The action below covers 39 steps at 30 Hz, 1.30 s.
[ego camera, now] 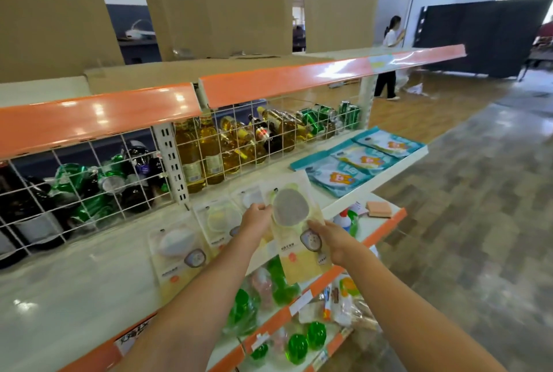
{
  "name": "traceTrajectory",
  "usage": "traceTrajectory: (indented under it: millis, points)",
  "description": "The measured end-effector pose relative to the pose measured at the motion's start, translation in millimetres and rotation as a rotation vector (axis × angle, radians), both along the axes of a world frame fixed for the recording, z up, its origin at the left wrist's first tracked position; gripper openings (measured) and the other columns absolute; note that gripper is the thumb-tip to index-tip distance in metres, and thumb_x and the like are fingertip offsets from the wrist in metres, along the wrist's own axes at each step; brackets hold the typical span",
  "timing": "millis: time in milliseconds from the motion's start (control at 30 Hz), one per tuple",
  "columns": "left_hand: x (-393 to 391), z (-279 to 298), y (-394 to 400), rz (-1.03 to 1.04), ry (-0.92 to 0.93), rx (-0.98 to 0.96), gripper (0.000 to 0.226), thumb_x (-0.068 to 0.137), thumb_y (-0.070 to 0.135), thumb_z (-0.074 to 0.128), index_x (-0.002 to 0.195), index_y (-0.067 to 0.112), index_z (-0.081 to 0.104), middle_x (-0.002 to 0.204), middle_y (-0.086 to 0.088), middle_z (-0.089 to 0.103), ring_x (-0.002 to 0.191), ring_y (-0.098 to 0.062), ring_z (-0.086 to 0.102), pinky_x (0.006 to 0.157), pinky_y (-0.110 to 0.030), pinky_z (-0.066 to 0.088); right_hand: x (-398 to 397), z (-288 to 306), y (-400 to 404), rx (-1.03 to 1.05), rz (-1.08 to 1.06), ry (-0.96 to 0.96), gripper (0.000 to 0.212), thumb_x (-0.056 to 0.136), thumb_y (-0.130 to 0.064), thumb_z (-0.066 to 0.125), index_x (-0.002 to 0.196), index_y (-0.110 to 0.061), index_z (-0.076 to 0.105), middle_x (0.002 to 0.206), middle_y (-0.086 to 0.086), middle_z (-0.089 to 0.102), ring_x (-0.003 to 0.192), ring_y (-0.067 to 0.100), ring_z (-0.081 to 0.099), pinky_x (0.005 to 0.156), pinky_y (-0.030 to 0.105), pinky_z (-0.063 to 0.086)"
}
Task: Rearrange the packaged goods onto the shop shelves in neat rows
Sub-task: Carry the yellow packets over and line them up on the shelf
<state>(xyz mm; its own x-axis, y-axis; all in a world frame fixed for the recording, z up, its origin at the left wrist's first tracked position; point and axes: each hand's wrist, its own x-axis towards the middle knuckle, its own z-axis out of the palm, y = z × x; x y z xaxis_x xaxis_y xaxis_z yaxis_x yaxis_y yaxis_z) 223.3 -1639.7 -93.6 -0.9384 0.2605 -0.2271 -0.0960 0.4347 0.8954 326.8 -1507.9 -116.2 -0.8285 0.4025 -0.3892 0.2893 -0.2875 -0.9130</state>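
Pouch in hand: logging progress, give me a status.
Left hand and right hand both grip the yellow pouch above the white shelf. Three like pouches already lie flat. Nothing in the way.

Tall cardboard boxes stand on top. A person stands by a dark partition across the wood floor.

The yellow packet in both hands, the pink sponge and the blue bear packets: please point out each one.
yellow packet (pixel 294 240): head view, middle of its front, under the grey oval window.
pink sponge (pixel 379 209): head view, its top face.
blue bear packets (pixel 363 160): head view, bear print on the middle packet.
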Motion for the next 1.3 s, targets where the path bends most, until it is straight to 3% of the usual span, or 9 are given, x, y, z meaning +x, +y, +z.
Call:
traceTrajectory:
  millis: [167, 267, 400, 567, 667, 800, 1000, 1167, 1300]
  points:
    - [-21, -6, -3, 0.100, -0.115, 0.152, 0.022, 0.096, 0.016, 0.052, 0.074, 0.014, 0.051, 0.073, -0.007, 0.052, 0.074, -0.024, 0.055, 0.076, -0.040, 0.051, -18, -4, 4, 0.022, 0.083, -0.071, 0.012, 0.097, -0.021, 0.052, 0.105, -0.013, 0.055, 0.087, 0.005, 0.064, 0.078, 0.018, 0.061, 0.073, 0.036, 0.054]
    - [-33, -4, -10, 0.130, -0.131, 0.137, 0.002, 0.096, 0.021, 0.052, 0.096, 0.018, 0.051, 0.081, -0.006, 0.054, 0.077, -0.024, 0.054, 0.075, -0.038, 0.044, -34, -4, 7, 0.116, 0.177, -0.118, 0.030, 0.091, -0.028, 0.061, 0.113, -0.009, 0.060, 0.108, 0.012, 0.067, 0.101, 0.029, 0.063, 0.096, 0.049, 0.049]
    - [-59, -3, -23, 0.154, -0.077, 0.108, 0.020, 0.096, 0.019, 0.053, 0.112, 0.008, 0.057, 0.094, -0.010, 0.058, 0.083, -0.025, 0.055, 0.067, -0.030, 0.046, -63, 1, 4, 0.176, 0.233, -0.131, 0.034, 0.089, -0.028, 0.063, 0.114, -0.004, 0.061, 0.104, 0.016, 0.069, 0.097, 0.033, 0.067, 0.088, 0.047, 0.054]
    - [-89, -2, -51, 0.229, -0.043, 0.045, 0.017, 0.096, 0.016, 0.053, 0.079, 0.013, 0.055, 0.089, -0.011, 0.057, 0.082, -0.025, 0.057, 0.082, -0.037, 0.052, -100, 23, 2, 0.263, 0.179, -0.148, 0.018, 0.098, -0.023, 0.049, 0.091, -0.010, 0.061, 0.081, 0.006, 0.063, 0.068, 0.019, 0.059, 0.062, 0.026, 0.051]
    - [-103, -9, -69, 0.266, -0.029, 0.027, 0.021, 0.095, 0.016, 0.055, 0.097, -0.002, 0.065, 0.081, -0.012, 0.058, 0.078, -0.027, 0.060, 0.080, -0.037, 0.053, -117, 26, -2, 0.396, 0.144, -0.118, 0.022, 0.099, -0.015, 0.043, 0.104, -0.006, 0.063, 0.089, 0.008, 0.066, 0.071, 0.020, 0.062, 0.059, 0.023, 0.050]
    - [-109, -16, -90, 0.296, -0.033, -0.067, 0.010, 0.092, 0.015, 0.057, 0.087, 0.008, 0.062, 0.088, -0.013, 0.064, 0.088, -0.030, 0.066, 0.081, -0.037, 0.056, -136, 22, -12, 0.671, 0.194, -0.106, 0.026, 0.095, -0.010, 0.044, 0.113, -0.007, 0.063, 0.107, 0.011, 0.066, 0.094, 0.025, 0.063, 0.086, 0.036, 0.054]
    - [-107, -17, -104, 0.244, 0.102, -0.367, 0.027, 0.087, 0.013, 0.052, 0.061, 0.017, 0.046, 0.064, -0.001, 0.050, 0.068, -0.022, 0.053, 0.055, -0.026, 0.035, -155, 17, -29, 1.015, 0.279, -0.083, 0.033, 0.098, -0.018, 0.038, 0.119, -0.014, 0.062, 0.120, 0.008, 0.062, 0.106, 0.025, 0.058, 0.087, 0.030, 0.046]
    - [-101, -25, -110, 0.208, 0.183, -0.509, 0.011, 0.091, 0.024, 0.052, 0.087, 0.014, 0.053, 0.088, -0.005, 0.057, 0.085, -0.024, 0.056, 0.066, -0.029, 0.038, -171, 14, -33, 1.208, 0.347, -0.062, 0.033, 0.098, -0.019, 0.036, 0.119, -0.018, 0.062, 0.117, 0.007, 0.063, 0.103, 0.024, 0.060, 0.086, 0.032, 0.049]
    - [-99, -28, -108, 0.188, 0.197, -0.646, 0.029, 0.094, 0.031, 0.050, 0.110, 0.007, 0.055, 0.111, -0.011, 0.062, 0.104, -0.029, 0.059, 0.080, -0.034, 0.046, -182, 9, -29, 1.298, 0.436, -0.017, 0.035, 0.094, -0.015, 0.038, 0.118, -0.020, 0.063, 0.118, 0.005, 0.063, 0.107, 0.023, 0.059, 0.086, 0.030, 0.047]
